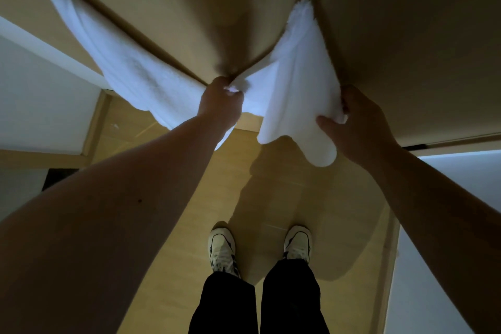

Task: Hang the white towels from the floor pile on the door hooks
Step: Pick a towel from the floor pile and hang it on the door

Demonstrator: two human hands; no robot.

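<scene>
1. Step, as I judge it: straightening hung towels against the door. Two white towels hang on it; hooks out of frame, top edge blurred.
2. Left towel runs from upper left down to centre. Right towel hangs centre-right, lower end loose above the floor.
3. Left hand is a closed fist, bunching towel fabric at the centre where both towels meet; which towel, can't tell for sure.
4. Right hand pinches the right towel's right edge, thumb in front, fingers behind.
5. Both arms stretched forward and up, left forearm crossing toward centre.
6. To do well: pull gently downward, even both sides, avoid tugging towels off their hooks; release once flat.
7. No floor pile visible; only shoes below.
</scene>
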